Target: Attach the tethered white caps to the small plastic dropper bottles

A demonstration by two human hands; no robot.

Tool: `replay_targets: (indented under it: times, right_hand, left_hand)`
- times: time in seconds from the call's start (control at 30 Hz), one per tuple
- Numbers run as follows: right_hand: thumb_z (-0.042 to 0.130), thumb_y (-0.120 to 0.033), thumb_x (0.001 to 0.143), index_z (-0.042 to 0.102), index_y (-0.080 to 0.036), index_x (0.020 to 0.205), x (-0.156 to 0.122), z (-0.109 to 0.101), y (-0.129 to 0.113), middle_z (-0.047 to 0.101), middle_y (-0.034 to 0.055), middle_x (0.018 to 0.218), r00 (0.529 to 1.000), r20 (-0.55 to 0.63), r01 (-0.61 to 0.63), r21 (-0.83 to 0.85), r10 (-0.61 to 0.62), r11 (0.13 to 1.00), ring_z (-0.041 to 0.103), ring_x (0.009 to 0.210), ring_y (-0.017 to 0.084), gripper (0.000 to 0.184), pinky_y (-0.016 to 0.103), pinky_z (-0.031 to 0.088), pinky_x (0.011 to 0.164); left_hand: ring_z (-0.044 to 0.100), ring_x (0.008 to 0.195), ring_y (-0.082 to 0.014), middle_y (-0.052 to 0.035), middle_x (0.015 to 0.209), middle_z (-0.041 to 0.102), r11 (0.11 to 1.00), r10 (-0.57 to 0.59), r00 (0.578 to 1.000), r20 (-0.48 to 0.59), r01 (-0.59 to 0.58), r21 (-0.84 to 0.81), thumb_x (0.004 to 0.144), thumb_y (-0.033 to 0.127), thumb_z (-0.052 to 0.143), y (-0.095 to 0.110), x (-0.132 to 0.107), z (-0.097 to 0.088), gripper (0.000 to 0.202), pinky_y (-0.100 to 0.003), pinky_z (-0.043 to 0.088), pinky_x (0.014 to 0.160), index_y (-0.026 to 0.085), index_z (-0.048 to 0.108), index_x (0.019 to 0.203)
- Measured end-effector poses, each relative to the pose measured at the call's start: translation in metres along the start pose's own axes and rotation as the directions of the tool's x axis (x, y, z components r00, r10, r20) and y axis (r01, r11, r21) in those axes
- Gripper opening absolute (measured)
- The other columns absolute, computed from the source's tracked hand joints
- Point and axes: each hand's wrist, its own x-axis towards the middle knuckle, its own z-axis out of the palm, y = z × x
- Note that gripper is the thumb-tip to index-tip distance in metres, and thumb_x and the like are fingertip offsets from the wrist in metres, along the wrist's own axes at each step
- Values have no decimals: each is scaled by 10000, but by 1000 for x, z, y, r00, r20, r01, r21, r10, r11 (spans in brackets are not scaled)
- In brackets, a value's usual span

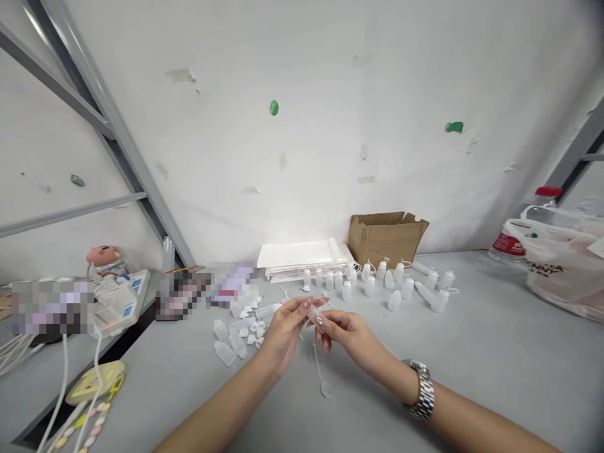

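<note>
My left hand (pixel 285 332) and my right hand (pixel 350 332) meet above the grey table, fingers closed on one small translucent plastic bottle (pixel 319 319). The bottle is tilted, its ends partly covered by fingertips. Below the hands a thin white strap with a ring (pixel 325 389) is visible; its upper end is near my right fingers, and I cannot tell whether it joins the bottle. To the left of my left hand lie loose translucent bottle bodies (pixel 225 353) and small white caps (pixel 255 327). Behind my right hand stand several capped bottles (pixel 369 287), some with looped straps.
A stack of white flat packs (pixel 302 259) and an open cardboard box (pixel 384 239) sit against the wall. At right are a plastic bag (pixel 561 270) and a red-capped water bottle (pixel 509 242). Power strip (pixel 125 305), cables and a yellow case (pixel 97 380) lie left.
</note>
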Motion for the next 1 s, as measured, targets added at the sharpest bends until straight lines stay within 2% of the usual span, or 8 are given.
replay_targets:
  times: [0.23, 0.43, 0.57, 0.73, 1.0]
  right_hand:
    - [496, -494, 784, 537, -167, 615, -1, 2, 8, 485, -26, 556, 993, -107, 28, -105, -39, 994, 458, 518, 100, 370, 230, 385, 527]
    - [489, -461, 800, 583, -165, 710, -3, 1, 7, 513, -14, 602, 990, -133, 24, -151, -45, 988, 473, 563, 110, 323, 233, 394, 555]
    - [509, -452, 786, 600, -171, 708, -3, 0, 6, 523, -16, 597, 985, -163, 18, -197, -51, 980, 482, 575, 117, 305, 233, 399, 556]
    - [509, -437, 787, 614, -170, 756, -3, 0, 7, 543, -8, 619, 984, -170, 12, -204, -48, 979, 489, 584, 122, 289, 236, 408, 559]
    - [502, -392, 798, 610, -171, 765, -4, 1, 7, 551, -5, 638, 984, -171, 10, -218, -48, 976, 485, 598, 125, 248, 240, 403, 574]
  left_hand:
    - [578, 886, -203, -80, 942, 671, 996, -55, 998, 0, 55, -63, 679, 295, 652, -5, 0, 2, 161, -308, 393, 802, 162, 662, 770]
    - [572, 845, -177, -61, 955, 659, 998, -36, 999, 29, 37, -42, 733, 325, 596, -2, -1, 2, 176, -309, 388, 806, 180, 669, 802]
    - [557, 914, -190, -67, 966, 664, 1000, -2, 999, -50, 1, -26, 678, 314, 655, -1, 1, 0, 184, -304, 364, 833, 179, 672, 803]
    - [560, 808, -162, -66, 972, 664, 1000, -3, 998, -61, 2, -8, 680, 328, 649, -2, 2, -2, 189, -297, 367, 799, 170, 665, 784]
    - [543, 808, -154, -64, 928, 664, 1000, -15, 998, -59, 16, 17, 690, 328, 640, -3, 2, -3, 199, -293, 356, 807, 165, 673, 800]
